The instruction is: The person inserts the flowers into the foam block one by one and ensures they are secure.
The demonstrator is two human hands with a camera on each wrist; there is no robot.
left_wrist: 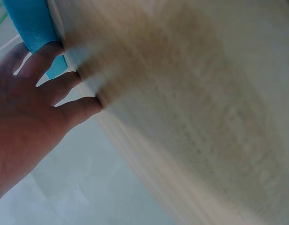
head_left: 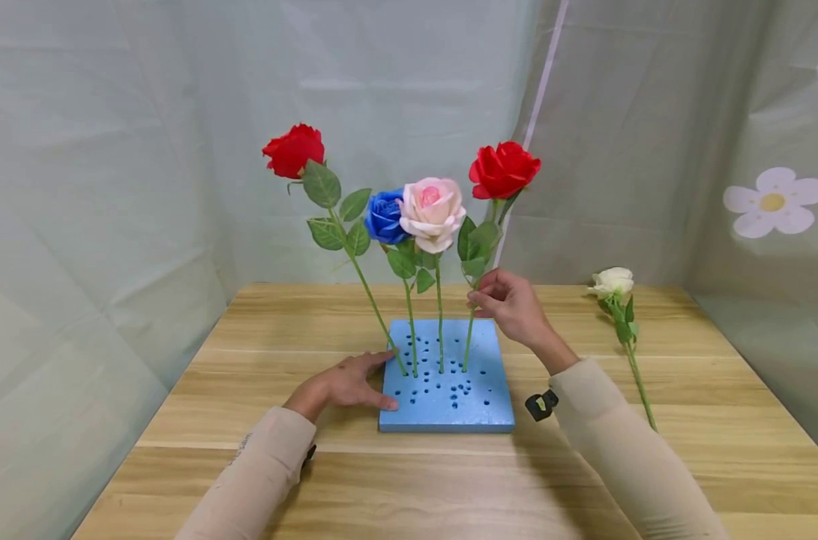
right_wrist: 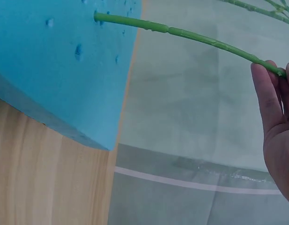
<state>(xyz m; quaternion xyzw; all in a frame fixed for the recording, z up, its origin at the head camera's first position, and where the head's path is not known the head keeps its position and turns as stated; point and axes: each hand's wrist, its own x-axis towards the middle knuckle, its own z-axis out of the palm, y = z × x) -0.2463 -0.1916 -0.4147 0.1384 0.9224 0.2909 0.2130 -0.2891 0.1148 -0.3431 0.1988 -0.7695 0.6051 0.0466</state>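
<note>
A blue foam block [head_left: 442, 412], pitted with holes, lies on the table with four stems standing in it. My right hand [head_left: 513, 306] pinches the green stem [right_wrist: 191, 35] of the right-hand red rose [head_left: 504, 171] between thumb and fingers, below its leaves. That stem's lower end is in a hole of the block. My left hand [head_left: 350, 381] rests at the block's left side, fingers spread and fairly straight, thumb over the top near the front. To the left leans another red rose [head_left: 295, 152]. A blue rose [head_left: 385, 217] and a pale pink rose [head_left: 432, 214] stand between, overlapping.
A white rose [head_left: 612, 282] lies on the wooden table [head_left: 422, 484] at the right, its stem pointing toward the front. Pale cloth [head_left: 382, 90] hangs behind and at both sides, printed with daisies on the right. A black device [head_left: 541, 405] shows at the right wrist.
</note>
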